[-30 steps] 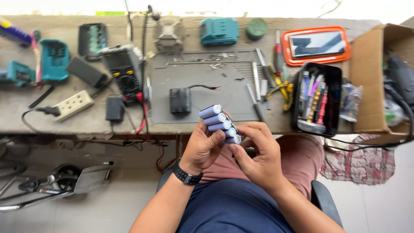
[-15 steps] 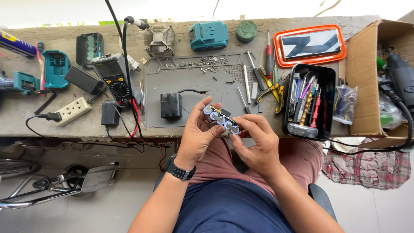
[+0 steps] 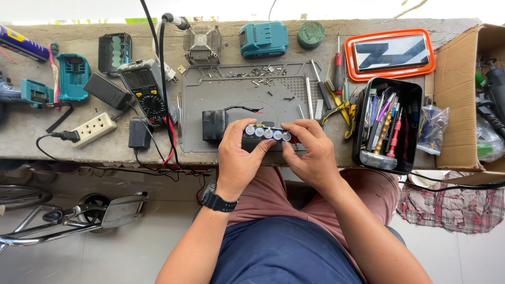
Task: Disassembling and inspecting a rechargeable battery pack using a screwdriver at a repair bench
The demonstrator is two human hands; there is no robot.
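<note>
A row of several blue cylindrical battery cells (image 3: 267,133) is held end-on toward me, just above the near edge of the grey work mat (image 3: 247,100). My left hand (image 3: 238,158) grips the row's left end, with a black watch on its wrist. My right hand (image 3: 310,152) grips the right end. A black battery block (image 3: 214,124) with red and black leads lies on the mat just left of my left hand.
A multimeter (image 3: 144,87), power strip (image 3: 94,129) and black adapter (image 3: 139,133) lie left of the mat. A black tray of screwdrivers (image 3: 389,123) and a cardboard box (image 3: 463,94) stand right. A teal battery pack (image 3: 263,39), heatsink (image 3: 202,43) and orange-rimmed tray (image 3: 392,52) sit at the back.
Both hands carried the cell row forward from over my lap to the mat's near edge and turned it, so the cells' ends now face me in a level line.
</note>
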